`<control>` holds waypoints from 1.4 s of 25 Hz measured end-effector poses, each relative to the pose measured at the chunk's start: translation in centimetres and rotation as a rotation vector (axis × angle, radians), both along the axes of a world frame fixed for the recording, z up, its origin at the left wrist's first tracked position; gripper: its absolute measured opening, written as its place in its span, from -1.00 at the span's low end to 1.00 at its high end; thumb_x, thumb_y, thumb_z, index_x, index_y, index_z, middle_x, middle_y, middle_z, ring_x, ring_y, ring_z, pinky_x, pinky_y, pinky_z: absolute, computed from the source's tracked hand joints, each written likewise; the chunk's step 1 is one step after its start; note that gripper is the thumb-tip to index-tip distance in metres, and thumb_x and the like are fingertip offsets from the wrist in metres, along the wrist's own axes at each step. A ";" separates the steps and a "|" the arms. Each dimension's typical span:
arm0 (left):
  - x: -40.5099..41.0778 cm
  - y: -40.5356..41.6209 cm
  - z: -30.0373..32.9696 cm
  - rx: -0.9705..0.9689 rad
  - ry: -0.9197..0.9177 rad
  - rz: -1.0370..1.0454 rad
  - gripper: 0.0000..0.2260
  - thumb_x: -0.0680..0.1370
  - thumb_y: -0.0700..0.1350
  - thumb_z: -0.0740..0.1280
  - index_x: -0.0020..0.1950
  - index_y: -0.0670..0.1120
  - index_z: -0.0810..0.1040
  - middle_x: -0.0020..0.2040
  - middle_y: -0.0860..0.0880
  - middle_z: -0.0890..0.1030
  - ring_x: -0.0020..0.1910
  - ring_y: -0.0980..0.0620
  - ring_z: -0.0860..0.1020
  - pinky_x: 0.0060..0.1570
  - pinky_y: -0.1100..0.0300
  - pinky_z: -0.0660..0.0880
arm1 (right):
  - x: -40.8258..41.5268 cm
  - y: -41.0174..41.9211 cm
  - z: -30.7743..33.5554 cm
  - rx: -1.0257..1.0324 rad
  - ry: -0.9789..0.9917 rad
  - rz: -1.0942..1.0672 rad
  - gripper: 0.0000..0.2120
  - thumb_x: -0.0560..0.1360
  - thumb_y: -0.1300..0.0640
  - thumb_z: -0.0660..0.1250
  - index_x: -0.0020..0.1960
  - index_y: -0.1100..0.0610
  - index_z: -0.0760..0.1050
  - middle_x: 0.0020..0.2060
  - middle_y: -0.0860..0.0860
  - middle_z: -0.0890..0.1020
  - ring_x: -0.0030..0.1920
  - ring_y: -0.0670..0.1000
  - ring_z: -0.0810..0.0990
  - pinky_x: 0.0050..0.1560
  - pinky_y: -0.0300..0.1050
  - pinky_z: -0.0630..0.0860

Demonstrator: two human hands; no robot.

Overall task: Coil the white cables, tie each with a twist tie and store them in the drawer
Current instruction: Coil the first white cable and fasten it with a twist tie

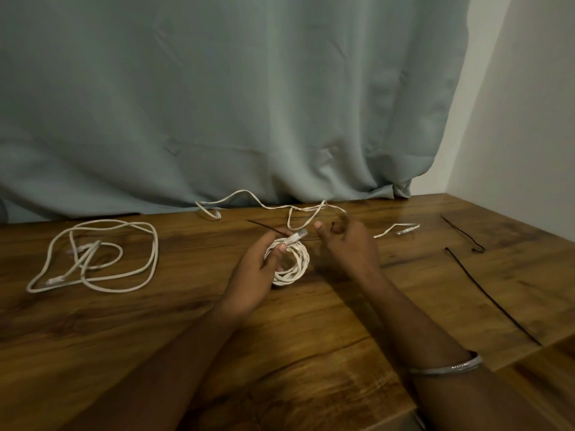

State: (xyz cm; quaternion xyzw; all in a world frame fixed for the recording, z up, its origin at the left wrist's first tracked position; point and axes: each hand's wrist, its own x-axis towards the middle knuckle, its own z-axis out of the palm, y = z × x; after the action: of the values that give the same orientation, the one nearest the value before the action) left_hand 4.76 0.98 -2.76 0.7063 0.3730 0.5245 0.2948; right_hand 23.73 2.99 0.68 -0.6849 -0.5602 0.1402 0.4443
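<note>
My left hand point(259, 269) grips a small coil of white cable point(294, 264), its plug end point(295, 237) sticking up past my thumb. The uncoiled rest of that cable point(249, 197) trails back along the table's far edge and loops to my right hand point(348, 247), whose fingers pinch the strand near the coil. Its other plug point(404, 231) lies to the right. A thin black twist tie point(267, 229) lies just behind my left hand. A second white cable point(96, 256) lies loosely spread at the left.
Two more black twist ties point(463, 233) point(491, 295) lie on the wooden table point(155, 321) at the right. A grey-green curtain point(249, 104) hangs behind the table, and a white wall point(529, 119) closes the right side. No drawer shows.
</note>
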 end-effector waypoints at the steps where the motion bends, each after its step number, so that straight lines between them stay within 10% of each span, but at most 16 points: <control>1: 0.0 0.2 -0.2 -0.002 0.003 0.011 -0.77 0.70 -0.14 0.22 0.22 0.13 0.57 0.07 0.20 0.67 0.05 0.18 0.63 0.06 0.22 0.57 | -0.4 -0.3 0.3 0.206 -0.132 -0.005 -0.45 0.52 -0.28 0.40 0.36 0.05 0.56 0.21 0.00 0.63 0.05 -0.04 0.62 0.08 -0.04 0.56; 6: 0.3 1.3 -1.3 -0.083 0.063 0.116 -0.79 0.68 -0.20 0.22 0.22 -0.04 0.59 0.08 -0.02 0.68 0.08 -0.01 0.64 0.12 -0.05 0.57 | -3.7 -0.3 0.6 0.521 -0.162 0.710 -0.83 0.48 0.14 0.55 0.06 0.12 0.76 0.03 -0.08 0.75 0.19 -0.11 0.66 0.26 -0.09 0.56; 10: 0.3 1.1 -1.3 -0.046 0.095 0.095 -0.74 0.69 -0.09 0.22 0.36 0.09 0.52 0.18 0.09 0.66 0.15 0.13 0.61 0.18 -0.01 0.56 | -3.4 -0.3 0.4 0.483 0.063 0.658 -0.91 0.52 0.28 0.50 0.00 0.18 0.74 -0.13 -0.06 0.76 -0.06 -0.15 0.72 0.00 -0.29 0.58; 15: -0.1 1.5 -1.3 -0.037 0.112 0.278 -0.72 0.68 0.05 0.22 0.39 0.07 0.44 0.20 0.06 0.65 0.15 0.05 0.62 0.18 0.00 0.55 | -2.5 0.0 0.3 0.533 0.241 0.551 -0.94 0.58 0.19 0.45 0.03 0.15 0.69 -0.18 0.05 0.74 -0.23 0.02 0.71 -0.12 0.00 0.66; 23: -1.5 1.7 -0.3 0.016 0.061 0.458 -0.75 0.70 -0.03 0.20 0.31 -0.08 0.52 0.13 -0.08 0.68 0.09 -0.11 0.63 0.07 -0.02 0.55 | -2.3 -0.1 0.0 0.344 -0.140 0.493 -0.96 0.48 0.09 0.56 -0.07 -0.01 0.76 -0.26 -0.16 0.73 -0.30 -0.19 0.62 -0.24 -0.23 0.50; 29: -0.9 1.9 -0.5 -0.022 0.136 0.468 -0.74 0.69 0.02 0.18 0.30 -0.05 0.50 0.10 -0.07 0.68 0.05 -0.15 0.64 0.04 -0.11 0.56 | -3.8 -1.6 0.5 0.586 -0.848 0.444 -0.91 0.42 0.00 0.50 -0.22 -0.01 0.66 -0.34 -0.08 0.69 -0.37 -0.03 0.62 -0.42 -0.16 0.40; 35: 0.0 1.0 -0.4 -0.034 0.164 0.470 -0.75 0.69 0.04 0.16 0.29 -0.01 0.49 0.14 -0.08 0.67 0.08 -0.16 0.62 0.07 -0.12 0.56 | -6.0 -3.1 0.6 0.722 -1.008 0.242 -0.73 0.15 0.16 0.64 -0.43 0.09 0.52 -0.51 0.03 0.57 -0.57 0.10 0.50 -0.39 -0.19 0.12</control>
State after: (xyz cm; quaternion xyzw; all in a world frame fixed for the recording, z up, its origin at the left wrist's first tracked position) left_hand 4.73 1.97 -3.15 0.6350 0.5586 0.5134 0.1454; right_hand 17.69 -0.13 1.31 -0.4058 -0.7861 -0.3484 0.3099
